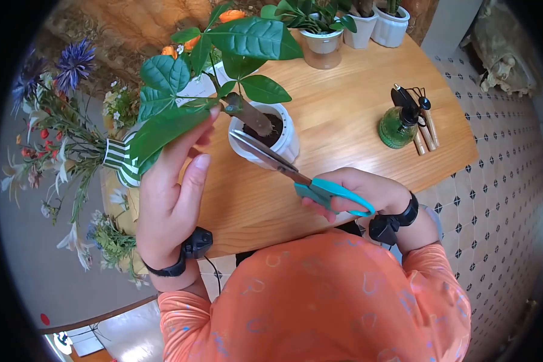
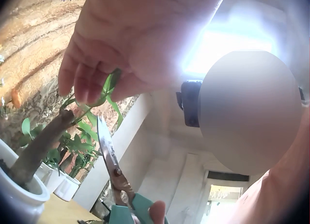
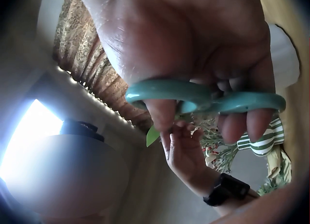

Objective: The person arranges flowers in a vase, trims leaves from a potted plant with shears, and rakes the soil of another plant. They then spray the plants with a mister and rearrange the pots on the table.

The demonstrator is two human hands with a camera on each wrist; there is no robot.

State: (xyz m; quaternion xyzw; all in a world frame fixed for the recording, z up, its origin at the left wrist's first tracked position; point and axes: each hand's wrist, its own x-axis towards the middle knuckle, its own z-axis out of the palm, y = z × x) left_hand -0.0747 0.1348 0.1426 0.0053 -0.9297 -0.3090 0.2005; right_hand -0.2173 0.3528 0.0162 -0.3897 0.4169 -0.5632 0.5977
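Note:
A potted plant with a thick brown trunk [image 1: 247, 114] and broad green leaves [image 1: 256, 39] grows from a white pot [image 1: 289, 143] of dark soil. My left hand [image 1: 172, 196] is raised at the plant's left side, pinching a large leaf [image 1: 175, 131] close to its stalk. My right hand [image 1: 377, 190] grips teal-handled scissors [image 1: 277, 163], thumb and fingers through the loops. Their blades point up toward the plant and overlap the pot's front rim in the head view. In the left wrist view, the scissors' tip [image 2: 100, 122] is just below the left fingers, right of the trunk's cut top.
On the table's right are a green glass spray bottle [image 1: 398, 127] and wooden-handled tools [image 1: 428, 130]. More potted plants [image 1: 321, 45] line the back. Artificial flowers [image 1: 54, 139] and a green-striped vase [image 1: 119, 160] stand at left.

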